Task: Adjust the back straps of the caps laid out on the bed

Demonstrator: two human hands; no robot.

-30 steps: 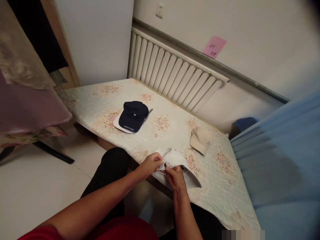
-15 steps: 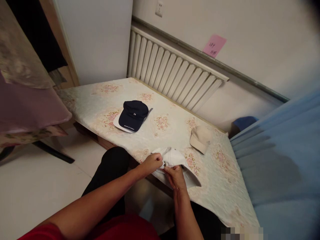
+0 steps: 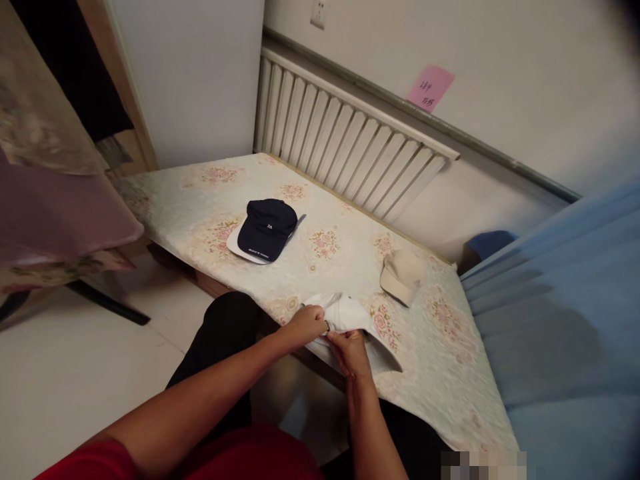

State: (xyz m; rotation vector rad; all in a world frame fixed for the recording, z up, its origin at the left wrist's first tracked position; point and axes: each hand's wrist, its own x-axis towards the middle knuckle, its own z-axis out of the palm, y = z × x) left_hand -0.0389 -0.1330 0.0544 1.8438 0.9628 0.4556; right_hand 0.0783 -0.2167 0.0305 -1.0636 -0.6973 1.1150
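A white baseball cap lies at the near edge of the table, its brim pointing down to the right. My left hand is closed on the cap's back strap. Facing it, my right hand pinches the strap from the other side, thumb and fingers pressed together. A small dark, shiny piece, perhaps the buckle, shows between my fingertips; its details are too small to tell. Farther back on the left, a navy cap sits on top of another cap with a white brim. A beige cap rests to the right.
The flower-patterned cloth covers the table. Behind it stand a white radiator and a wall with a pink note. A blue curtain hangs on the right. At left is a cloth-draped chair.
My hands stay on the white cap's strap, and the fingertips have drawn slightly closer together. Less of the small buckle-like piece shows. The other caps have not moved.
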